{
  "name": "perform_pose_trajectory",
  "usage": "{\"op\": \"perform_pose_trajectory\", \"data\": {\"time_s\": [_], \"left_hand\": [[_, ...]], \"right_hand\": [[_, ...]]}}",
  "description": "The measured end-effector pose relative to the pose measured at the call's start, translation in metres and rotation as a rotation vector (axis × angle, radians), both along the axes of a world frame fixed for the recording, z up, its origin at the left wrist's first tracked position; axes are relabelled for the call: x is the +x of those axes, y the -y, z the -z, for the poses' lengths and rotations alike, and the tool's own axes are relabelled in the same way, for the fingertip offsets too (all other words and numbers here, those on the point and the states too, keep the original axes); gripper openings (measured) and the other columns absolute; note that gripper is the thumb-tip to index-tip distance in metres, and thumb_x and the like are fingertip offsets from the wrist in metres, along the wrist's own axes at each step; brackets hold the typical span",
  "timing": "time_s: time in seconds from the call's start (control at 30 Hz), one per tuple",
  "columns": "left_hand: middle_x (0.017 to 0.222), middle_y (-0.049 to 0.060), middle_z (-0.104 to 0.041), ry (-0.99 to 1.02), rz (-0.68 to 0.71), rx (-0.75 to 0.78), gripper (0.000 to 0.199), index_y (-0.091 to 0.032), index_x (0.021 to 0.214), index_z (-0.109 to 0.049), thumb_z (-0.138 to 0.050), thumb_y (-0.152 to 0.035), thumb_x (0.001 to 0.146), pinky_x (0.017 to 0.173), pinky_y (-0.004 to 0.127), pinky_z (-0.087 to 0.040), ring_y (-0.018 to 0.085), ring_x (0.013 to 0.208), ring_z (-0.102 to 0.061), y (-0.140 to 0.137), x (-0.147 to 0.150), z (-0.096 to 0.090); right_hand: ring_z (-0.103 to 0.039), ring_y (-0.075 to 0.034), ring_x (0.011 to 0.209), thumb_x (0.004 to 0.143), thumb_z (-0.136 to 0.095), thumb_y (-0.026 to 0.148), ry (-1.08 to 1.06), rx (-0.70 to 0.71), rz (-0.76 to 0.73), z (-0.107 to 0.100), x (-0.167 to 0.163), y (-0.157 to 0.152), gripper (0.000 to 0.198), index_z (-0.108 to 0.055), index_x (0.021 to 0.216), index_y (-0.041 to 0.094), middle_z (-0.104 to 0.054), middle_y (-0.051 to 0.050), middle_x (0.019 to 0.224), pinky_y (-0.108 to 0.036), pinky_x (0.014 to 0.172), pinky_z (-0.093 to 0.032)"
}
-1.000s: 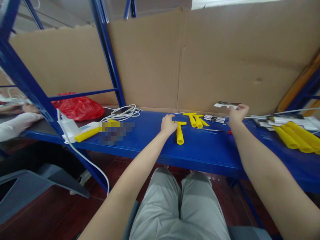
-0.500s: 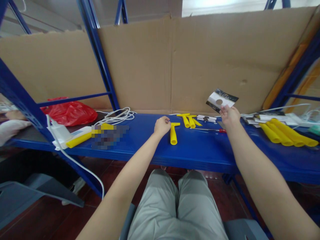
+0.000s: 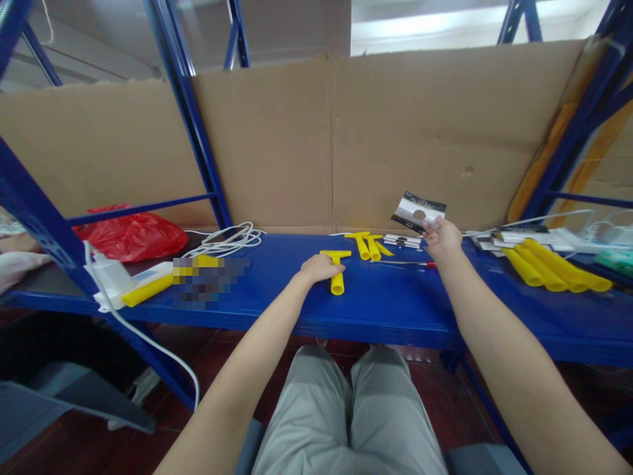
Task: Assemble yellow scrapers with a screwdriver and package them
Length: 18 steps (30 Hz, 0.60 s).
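My left hand (image 3: pixel 318 268) is closed around the stem of a yellow T-shaped plastic tube (image 3: pixel 337 285). Its thumb lies across the tube, while the other fingers are partly hidden. The tube's round open end faces me, and its crossbar points away. My right hand (image 3: pixel 444 237) pinches a black-and-white printed card (image 3: pixel 410 214) by its lower right corner, above the back of the shelf. A round brownish spot or hole shows in the card's middle. Between the hands lie more yellow T-shaped pieces (image 3: pixel 363 247), side by side.
A thin tool with a red handle (image 3: pixel 431 264) and a small stack of white cards (image 3: pixel 403 241) lie on the blue shelf (image 3: pixel 386 303). Several yellow tubes (image 3: pixel 558 267) are at the right. Leftward are coiled white cable (image 3: pixel 230 239), a power strip (image 3: pixel 115 276) and a red bag (image 3: pixel 136 234).
My left hand has come down onto the yellow T-shaped tube and taken hold of its stem. My right hand still holds the card, slightly lower and further left in view. The camera view has shifted a little.
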<state>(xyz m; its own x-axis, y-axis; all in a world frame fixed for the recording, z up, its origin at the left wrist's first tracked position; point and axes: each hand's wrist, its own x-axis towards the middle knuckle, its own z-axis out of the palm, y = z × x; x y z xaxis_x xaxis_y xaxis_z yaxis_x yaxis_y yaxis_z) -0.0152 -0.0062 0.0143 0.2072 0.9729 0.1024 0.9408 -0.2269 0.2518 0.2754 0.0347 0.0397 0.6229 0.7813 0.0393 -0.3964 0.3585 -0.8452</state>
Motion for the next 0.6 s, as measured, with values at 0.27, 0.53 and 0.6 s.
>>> {"op": "perform_pose_trajectory", "data": {"time_s": [0.27,0.53,0.6], "left_hand": [[0.06,0.008,-0.066,0.337,-0.146,-0.043,0.034,-0.015,0.057,-0.065,-0.059,-0.042,0.077,0.056,0.025,-0.042,0.023,0.07,-0.067,-0.004,0.002,0.003],[0.053,0.005,-0.063,1.203,-0.189,-0.243,0.012,-0.008,0.085,-0.067,-0.058,-0.015,0.082,0.053,0.023,-0.045,0.014,0.044,-0.056,-0.001,0.01,-0.003],[0.053,0.004,-0.063,1.242,-0.224,-0.221,0.019,-0.006,0.097,-0.066,-0.056,-0.016,0.085,0.054,0.024,-0.046,0.014,0.043,-0.055,-0.002,0.01,-0.004]], "right_hand": [[-0.055,-0.006,0.048,0.087,-0.051,0.013,0.01,-0.034,-0.212,-0.003,-0.037,0.013,0.013,-0.049,0.075,0.018,-0.059,0.004,0.06,-0.016,0.046,-0.043],[-0.054,-0.006,0.046,0.087,-0.052,0.011,0.109,0.061,-0.465,0.001,-0.068,0.02,0.017,-0.054,0.071,0.017,-0.06,0.002,0.056,-0.014,0.046,-0.046],[-0.054,-0.006,0.045,0.086,-0.054,0.011,0.141,0.068,-0.522,0.004,-0.073,0.02,0.016,-0.055,0.071,0.017,-0.062,0.001,0.057,-0.015,0.047,-0.047]]}}
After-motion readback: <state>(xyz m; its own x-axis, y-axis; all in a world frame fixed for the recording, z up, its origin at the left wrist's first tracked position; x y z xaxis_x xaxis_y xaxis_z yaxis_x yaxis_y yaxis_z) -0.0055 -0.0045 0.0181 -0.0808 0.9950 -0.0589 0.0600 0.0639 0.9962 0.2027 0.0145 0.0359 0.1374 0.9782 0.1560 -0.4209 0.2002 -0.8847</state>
